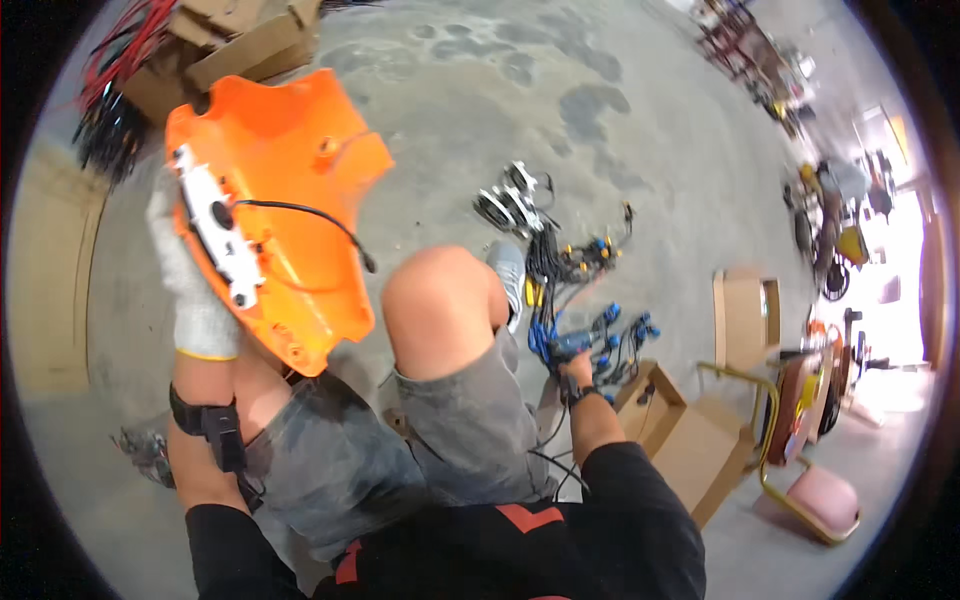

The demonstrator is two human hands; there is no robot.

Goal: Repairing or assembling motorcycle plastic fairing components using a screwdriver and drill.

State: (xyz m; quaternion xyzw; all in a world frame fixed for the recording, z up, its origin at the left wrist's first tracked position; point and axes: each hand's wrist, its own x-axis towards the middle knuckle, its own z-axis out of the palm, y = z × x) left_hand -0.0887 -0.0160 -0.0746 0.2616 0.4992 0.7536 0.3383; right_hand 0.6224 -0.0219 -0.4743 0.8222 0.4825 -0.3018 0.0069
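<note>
My left hand [190, 280], in a pale knit glove, grips an orange molded plastic panel [290, 150] along its left edge; the fingers are partly behind it. A white fitting [238, 275] with a dangling black cable [320, 218] is attached to the panel. Down by my right leg, my right hand [578, 368] is closed on what looks like a blue power tool [568, 346], among cable bundles with blue and yellow connectors [598, 262]. White-and-black parts [508, 205] lie on the concrete floor ahead of my shoe [508, 278].
Open cardboard boxes [715, 445] lie at my right, near a chair with a pink seat [815, 500]. A smaller box [740, 310] stands beyond them. Motorbikes [830, 225] line the far right. Cardboard boxes [240, 50] and loose wires [105, 120] are at the back left.
</note>
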